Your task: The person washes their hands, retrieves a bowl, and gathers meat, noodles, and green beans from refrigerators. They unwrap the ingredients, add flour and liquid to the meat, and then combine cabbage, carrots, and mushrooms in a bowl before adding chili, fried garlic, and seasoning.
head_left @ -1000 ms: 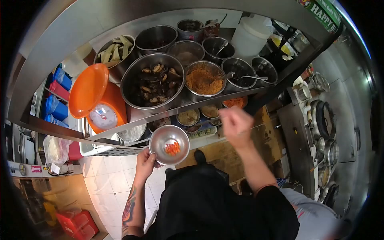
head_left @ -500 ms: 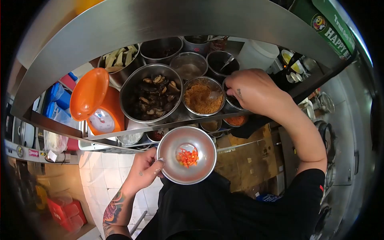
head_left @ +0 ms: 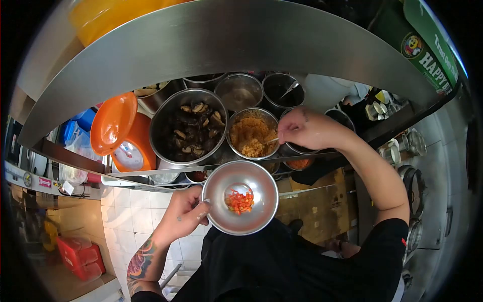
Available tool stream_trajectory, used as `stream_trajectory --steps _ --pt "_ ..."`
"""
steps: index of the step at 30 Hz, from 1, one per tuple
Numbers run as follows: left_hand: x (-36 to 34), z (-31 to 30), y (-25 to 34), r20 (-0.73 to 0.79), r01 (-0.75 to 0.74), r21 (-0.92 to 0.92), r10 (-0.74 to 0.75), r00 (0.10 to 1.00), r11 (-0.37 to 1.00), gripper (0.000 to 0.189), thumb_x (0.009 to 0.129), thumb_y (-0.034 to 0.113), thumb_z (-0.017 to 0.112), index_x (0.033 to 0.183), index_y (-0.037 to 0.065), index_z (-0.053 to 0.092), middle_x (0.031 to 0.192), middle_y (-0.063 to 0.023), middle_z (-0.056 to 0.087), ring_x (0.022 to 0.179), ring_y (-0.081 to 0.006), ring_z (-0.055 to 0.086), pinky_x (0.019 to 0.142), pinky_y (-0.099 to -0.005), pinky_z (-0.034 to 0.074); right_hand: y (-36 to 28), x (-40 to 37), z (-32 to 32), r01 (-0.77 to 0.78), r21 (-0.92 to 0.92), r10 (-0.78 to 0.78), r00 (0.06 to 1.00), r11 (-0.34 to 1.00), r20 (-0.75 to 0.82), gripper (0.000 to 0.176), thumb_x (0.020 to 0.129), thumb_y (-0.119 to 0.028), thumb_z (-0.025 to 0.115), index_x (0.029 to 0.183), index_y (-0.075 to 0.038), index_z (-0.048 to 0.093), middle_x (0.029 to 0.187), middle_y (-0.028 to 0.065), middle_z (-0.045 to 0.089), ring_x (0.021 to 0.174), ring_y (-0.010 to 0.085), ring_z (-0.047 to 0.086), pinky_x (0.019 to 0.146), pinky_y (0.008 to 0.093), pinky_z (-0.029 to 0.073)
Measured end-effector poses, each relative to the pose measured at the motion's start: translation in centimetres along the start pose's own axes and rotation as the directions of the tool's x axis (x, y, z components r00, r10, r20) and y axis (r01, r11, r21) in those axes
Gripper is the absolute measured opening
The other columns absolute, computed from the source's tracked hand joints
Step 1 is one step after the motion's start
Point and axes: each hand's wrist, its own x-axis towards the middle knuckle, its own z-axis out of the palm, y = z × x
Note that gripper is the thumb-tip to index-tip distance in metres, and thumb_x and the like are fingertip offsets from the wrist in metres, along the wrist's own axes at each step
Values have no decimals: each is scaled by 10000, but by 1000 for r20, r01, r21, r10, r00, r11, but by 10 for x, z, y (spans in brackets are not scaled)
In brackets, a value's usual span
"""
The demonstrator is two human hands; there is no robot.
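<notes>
My left hand grips the rim of a shallow metal bowl, fingers closed with the thumb on its edge. Chopped red pieces, apparently chili, lie at the bottom. Above it, on the shelf, stands a metal pot of golden-brown crumbly stuff. My right hand pinches the handle of a spoon whose head is down in those crumbs. A larger metal pot of dark mushrooms stands to the left of the crumbs.
An orange kitchen scale with a pan stands left. Behind are a pot of clear-looking liquid and a pot of dark sauce with a spoon. A wide steel edge arches overhead, and a green box sits upper right.
My right hand has moved down and left from above the pots beside the crumbs, and now holds the spoon there. The bowl has shifted slightly right; the camera view has tilted.
</notes>
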Motion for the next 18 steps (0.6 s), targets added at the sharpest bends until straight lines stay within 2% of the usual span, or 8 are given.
stream_trajectory --steps 6,9,10,11,13,15,17,18 --pt "13 -4 6 39 4 36 -5 999 999 163 918 100 570 840 -42 579 678 -50 624 582 -109 654 515 -238 524 -4 -34 -8 42 165 -11 983 985 -185 180 897 -200 646 916 -27 693 809 50 702 730 127 636 664 303 488" --pt "19 -4 10 57 18 30 -20 998 999 173 917 103 573 813 -35 570 668 -53 623 575 -117 659 511 -241 523 -39 -61 4 186 -24 -188 968 982 -169 84 902 -96 630 897 -32 684 815 82 689 743 210 675 639 310 510" --pt "20 -4 11 70 25 39 -28 997 999 180 915 105 577 802 -34 566 665 -56 623 574 -118 659 511 -241 524 -42 -60 14 236 -196 -286 915 952 -284 63 884 -70 609 855 -46 659 768 97 655 715 285 656 588 357 505" --pt "21 -3 13 87 33 51 -38 995 998 188 914 108 580 791 -34 563 663 -58 622 573 -119 659 512 -241 524 -41 -53 17 235 -190 -283 915 953 -287 63 884 -70 609 855 -46 659 768 97 655 715 285 656 588 357 505" --pt "22 -1 15 91 46 66 -51 995 997 190 912 108 580 788 -35 561 659 -60 621 572 -119 658 513 -241 526 -32 -35 21 19 -529 -294 847 849 -442 76 873 -90 607 811 -53 632 731 102 634 698 316 636 578 406 490" --pt "24 1 17 100 52 81 -60 993 995 192 911 108 580 786 -36 559 656 -62 619 571 -119 657 514 -242 527 -18 -12 21 32 -542 -287 873 840 -394 100 866 -116 605 793 -49 622 709 116 618 693 342 622 593 440 483" --pt "23 1 18 86 72 53 -76 993 996 187 910 105 577 790 -37 562 653 -61 617 569 -118 654 514 -241 527 -11 4 24 195 -351 -253 959 916 -128 113 870 -131 598 803 -49 636 708 120 624 706 358 622 618 442 490" --pt "23 0 18 82 84 52 -88 993 995 177 912 95 576 792 -36 566 656 -60 618 571 -115 651 514 -242 529 -13 5 22 162 -323 -204 974 932 -99 109 867 -124 600 827 -42 660 731 123 649 708 331 640 638 414 502"
